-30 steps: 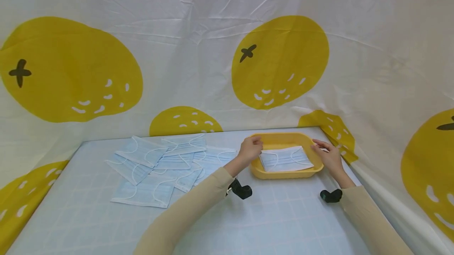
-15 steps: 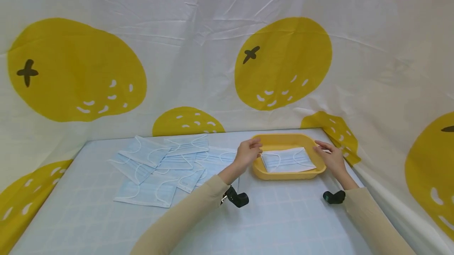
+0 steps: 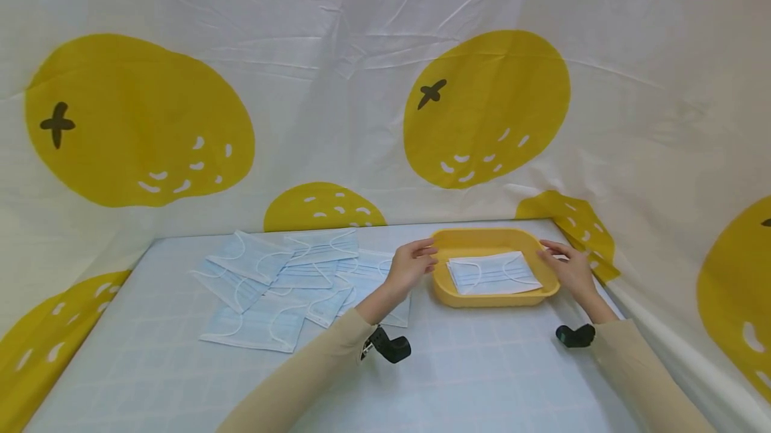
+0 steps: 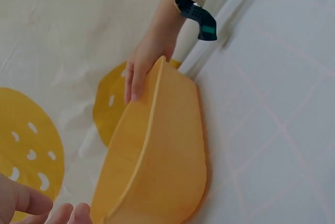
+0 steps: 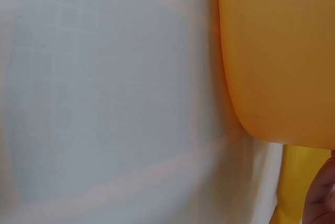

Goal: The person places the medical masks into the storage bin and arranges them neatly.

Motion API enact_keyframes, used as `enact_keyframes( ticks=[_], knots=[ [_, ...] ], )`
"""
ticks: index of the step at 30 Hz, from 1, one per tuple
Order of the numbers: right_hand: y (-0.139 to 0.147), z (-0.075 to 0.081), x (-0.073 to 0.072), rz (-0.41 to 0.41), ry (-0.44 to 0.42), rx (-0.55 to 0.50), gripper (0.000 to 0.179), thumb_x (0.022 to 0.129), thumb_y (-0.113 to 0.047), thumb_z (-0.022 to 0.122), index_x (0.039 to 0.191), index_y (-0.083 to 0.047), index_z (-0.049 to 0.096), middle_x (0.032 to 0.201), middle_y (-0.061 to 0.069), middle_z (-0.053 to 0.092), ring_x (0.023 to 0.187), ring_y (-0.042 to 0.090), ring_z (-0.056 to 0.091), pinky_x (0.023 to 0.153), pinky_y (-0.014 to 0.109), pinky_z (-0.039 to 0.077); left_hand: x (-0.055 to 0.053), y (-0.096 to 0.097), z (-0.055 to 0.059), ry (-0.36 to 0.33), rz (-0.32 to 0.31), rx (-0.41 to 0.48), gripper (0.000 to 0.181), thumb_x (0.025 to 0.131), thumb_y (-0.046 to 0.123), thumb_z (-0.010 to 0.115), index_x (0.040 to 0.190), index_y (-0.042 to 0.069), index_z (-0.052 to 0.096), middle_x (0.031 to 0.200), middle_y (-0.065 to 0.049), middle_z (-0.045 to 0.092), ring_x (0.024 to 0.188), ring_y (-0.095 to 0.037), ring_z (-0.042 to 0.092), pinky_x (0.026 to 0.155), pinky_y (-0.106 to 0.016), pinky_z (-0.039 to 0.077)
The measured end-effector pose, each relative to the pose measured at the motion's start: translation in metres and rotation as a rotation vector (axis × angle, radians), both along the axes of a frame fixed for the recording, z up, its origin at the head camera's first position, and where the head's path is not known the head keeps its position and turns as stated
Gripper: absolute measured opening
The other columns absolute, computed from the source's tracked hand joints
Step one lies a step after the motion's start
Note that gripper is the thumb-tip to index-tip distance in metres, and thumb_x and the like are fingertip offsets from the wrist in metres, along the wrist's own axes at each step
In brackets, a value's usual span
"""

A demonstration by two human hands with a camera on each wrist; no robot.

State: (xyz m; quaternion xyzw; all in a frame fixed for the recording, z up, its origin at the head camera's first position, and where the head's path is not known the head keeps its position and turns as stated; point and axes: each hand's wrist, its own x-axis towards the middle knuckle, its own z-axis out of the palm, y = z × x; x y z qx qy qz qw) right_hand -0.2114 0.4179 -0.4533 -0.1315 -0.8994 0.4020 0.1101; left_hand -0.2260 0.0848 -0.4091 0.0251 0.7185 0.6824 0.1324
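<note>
In the head view, a yellow tray (image 3: 448,292) stands at the back right with a small stack of blue surgical masks (image 3: 494,274) flat inside. My left hand (image 3: 409,269) is beside its left rim, fingers loosely bent and holding nothing. The left wrist view shows these fingertips (image 4: 63,214) close to the near end of the tray (image 4: 175,140). At the opposite end my right hand (image 3: 569,269) rests at the rim, its fingers (image 4: 138,80) fairly straight over the edge. Only a bit of that hand (image 5: 320,195) appears in the right wrist view.
Several more surgical masks (image 3: 259,322) lie overlapping in a loose pile on the left half of the table (image 3: 458,379). A fruit-print cloth (image 3: 361,112) hangs behind the table and along its right side.
My left hand has moved left from over the tray's left rim to just beside it, fingers spreading a little. My right hand stays at the right rim. The view has shifted slightly.
</note>
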Motion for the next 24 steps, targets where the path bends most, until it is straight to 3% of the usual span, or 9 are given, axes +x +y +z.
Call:
enact_keyframes(
  ticks=[11,16,17,22,24],
  knots=[
    [0.003,0.000,-0.003,0.020,0.015,0.057,0.052,0.095,-0.040,0.058,0.131,-0.002,0.057,0.110,0.018,0.058,0.072,0.003,0.050,0.060,0.010,0.046,0.000,-0.029,-0.008,-0.026,0.017,-0.014,0.037,0.094,0.000,0.051,0.131,0.004,0.057,0.123,-0.017,0.065,0.099,-0.022,0.066,0.087,-0.031,0.057],
    [0.004,0.002,-0.002,0.036,-0.002,0.074,0.054,0.095,-0.041,0.057,0.131,-0.002,0.057,0.112,0.020,0.058,0.074,0.007,0.051,0.060,0.010,0.046,0.000,-0.041,-0.009,-0.001,0.034,-0.015,0.038,0.094,-0.001,0.050,0.130,0.003,0.057,0.123,-0.019,0.064,0.099,-0.025,0.067,0.085,-0.030,0.057],
    [0.005,0.002,-0.002,0.044,0.001,0.082,0.054,0.095,-0.041,0.057,0.132,-0.002,0.057,0.112,0.021,0.059,0.074,0.007,0.051,0.060,0.010,0.047,0.003,-0.043,-0.003,0.002,0.037,-0.013,0.038,0.094,-0.002,0.050,0.131,0.001,0.057,0.123,-0.020,0.064,0.100,-0.028,0.066,0.087,-0.033,0.057],
    [0.009,0.000,-0.001,0.045,-0.013,0.077,0.055,0.095,-0.042,0.056,0.133,-0.004,0.055,0.114,0.019,0.058,0.080,0.010,0.050,0.061,0.008,0.046,0.002,-0.054,-0.002,0.007,0.063,-0.015,0.038,0.094,-0.001,0.051,0.131,0.000,0.056,0.124,-0.020,0.064,0.102,-0.030,0.066,0.087,-0.034,0.057],
    [0.009,-0.001,-0.002,0.034,-0.014,0.069,0.054,0.095,-0.043,0.056,0.134,-0.004,0.055,0.114,0.019,0.057,0.081,0.012,0.051,0.061,0.008,0.046,-0.001,-0.060,-0.008,0.008,0.063,-0.014,0.038,0.094,0.000,0.051,0.132,0.001,0.056,0.125,-0.021,0.063,0.102,-0.029,0.066,0.086,-0.032,0.057]
  ],
)
